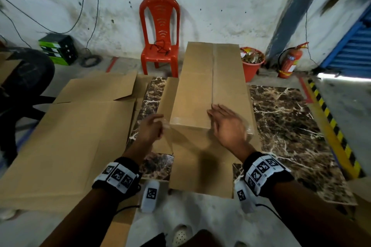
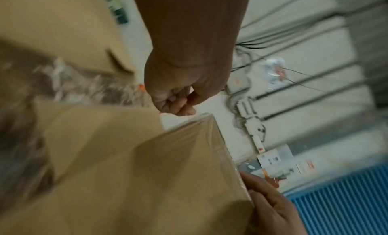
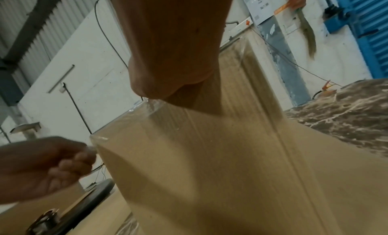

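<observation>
Head: tape [image 1: 166,125] in left hand [image 1: 150,128]

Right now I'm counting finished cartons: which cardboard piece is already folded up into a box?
The box under the right hand, centre; the cardboard sheets at left lie flat.

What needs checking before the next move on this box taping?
1. Right hand flat on top of the tall brown cardboard box: ok.
2. Left hand grip pinching the end of the clear tape at the near left corner: ok.
3. Tape smooth along the near top edge: cannot tell, blurred.
4. Top flaps meet at the centre seam: ok.
5. Box upright on the dark marbled slab: ok.
</observation>
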`<action>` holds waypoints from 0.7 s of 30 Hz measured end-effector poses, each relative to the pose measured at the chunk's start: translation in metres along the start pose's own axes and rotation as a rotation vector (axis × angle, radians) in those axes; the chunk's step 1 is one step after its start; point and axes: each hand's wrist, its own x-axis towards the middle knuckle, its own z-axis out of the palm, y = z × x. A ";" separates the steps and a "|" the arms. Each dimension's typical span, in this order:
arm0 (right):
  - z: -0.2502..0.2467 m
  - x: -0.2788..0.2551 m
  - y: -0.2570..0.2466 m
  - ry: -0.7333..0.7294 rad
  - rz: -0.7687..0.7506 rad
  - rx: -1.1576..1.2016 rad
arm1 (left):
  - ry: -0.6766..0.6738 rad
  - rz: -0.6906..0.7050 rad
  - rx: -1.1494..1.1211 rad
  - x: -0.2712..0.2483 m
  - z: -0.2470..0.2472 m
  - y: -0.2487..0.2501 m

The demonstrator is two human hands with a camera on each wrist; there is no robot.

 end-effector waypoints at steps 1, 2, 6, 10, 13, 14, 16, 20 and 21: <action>0.000 0.000 0.000 -0.009 -0.001 -0.005 | 0.011 0.117 0.044 0.002 -0.004 0.006; 0.001 0.000 0.000 -0.014 -0.001 -0.009 | -0.001 0.248 0.112 0.001 -0.005 0.014; 0.000 -0.004 0.005 0.010 -0.032 0.009 | -0.118 0.632 0.473 -0.009 0.003 0.035; -0.001 -0.003 0.005 0.007 -0.025 -0.023 | -0.131 0.840 0.386 -0.023 0.008 0.073; 0.003 0.002 -0.004 -0.037 -0.030 0.034 | -0.280 0.959 0.376 -0.035 0.027 0.111; 0.003 0.003 -0.003 -0.040 -0.032 0.078 | -0.346 0.984 0.408 -0.038 0.038 0.119; 0.001 0.001 0.004 -0.029 -0.079 0.194 | -0.424 0.981 0.435 -0.037 0.058 0.125; -0.004 -0.011 0.006 0.033 -0.112 0.286 | -0.490 0.984 0.464 -0.024 0.084 0.129; -0.002 -0.010 0.003 0.037 -0.052 0.312 | -0.531 0.988 0.480 -0.023 0.089 0.128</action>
